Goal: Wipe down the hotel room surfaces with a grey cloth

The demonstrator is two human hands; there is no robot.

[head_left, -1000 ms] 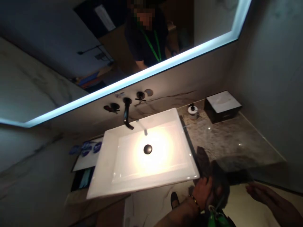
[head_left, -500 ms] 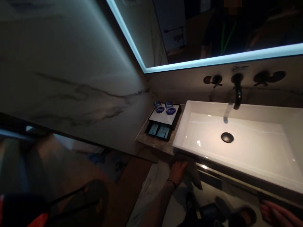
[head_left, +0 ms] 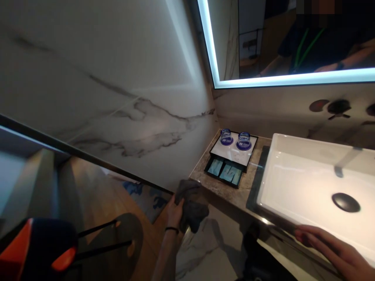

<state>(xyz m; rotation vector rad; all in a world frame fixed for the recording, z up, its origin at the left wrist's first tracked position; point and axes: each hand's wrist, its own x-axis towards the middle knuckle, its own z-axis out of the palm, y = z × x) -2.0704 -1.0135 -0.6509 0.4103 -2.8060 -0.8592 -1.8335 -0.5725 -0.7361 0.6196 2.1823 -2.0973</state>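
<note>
A crumpled dark grey cloth (head_left: 193, 208) hangs from my left hand (head_left: 175, 212), whose fingers are closed around it. That hand, with a dark band at the wrist, is by the left front corner of the stone counter (head_left: 231, 195). My right hand (head_left: 334, 248) holds nothing that I can see. Its fingers stretch loosely to the left, over the front edge of the white basin (head_left: 265, 187).
On the counter, two upturned glasses on blue discs, one being a glass (head_left: 244, 140), top a box with an opened drawer (head_left: 224, 173) of packets. A marble wall (head_left: 140, 117) rises left. Above is a lit mirror (head_left: 263, 43). An orange-and-dark object (head_left: 41, 249) stands lower left.
My left hand has moved left and out from the counter front with the cloth, which now shows plainly. My right hand has come up to the basin's edge. The view has shifted left.
</note>
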